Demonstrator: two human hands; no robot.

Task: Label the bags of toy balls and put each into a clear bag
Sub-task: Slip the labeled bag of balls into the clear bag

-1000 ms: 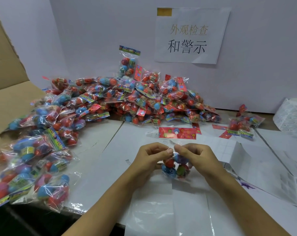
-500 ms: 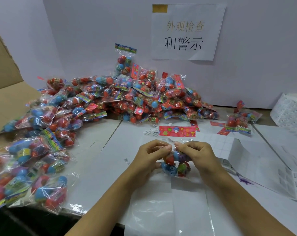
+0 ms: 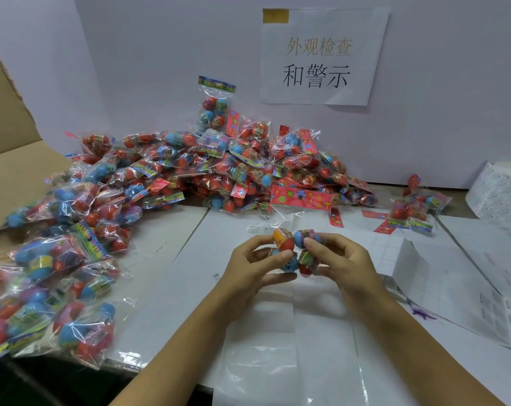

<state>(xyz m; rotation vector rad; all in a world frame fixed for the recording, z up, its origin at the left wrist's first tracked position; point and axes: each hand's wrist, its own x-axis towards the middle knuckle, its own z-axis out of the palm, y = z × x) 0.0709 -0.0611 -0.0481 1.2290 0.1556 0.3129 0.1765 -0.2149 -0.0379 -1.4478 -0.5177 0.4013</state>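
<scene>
Your left hand (image 3: pixel 257 263) and right hand (image 3: pixel 340 259) both curl their fingers round one bag of toy balls (image 3: pixel 296 249), held between them just above the white table (image 3: pixel 166 276). Its red header card points to 12 o'clock. The pile of bags (image 3: pixel 190 177) lies from 9 to 12 o'clock, and clear bags (image 3: pixel 277 356) lie at 6 o'clock.

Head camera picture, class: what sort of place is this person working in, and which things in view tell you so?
Probably a packing or inspection bench in a small factory or warehouse. Clues: a big heap of identical bagged toy balls, a roll of printed labels, and a paper sign taped to the wall behind.
</scene>
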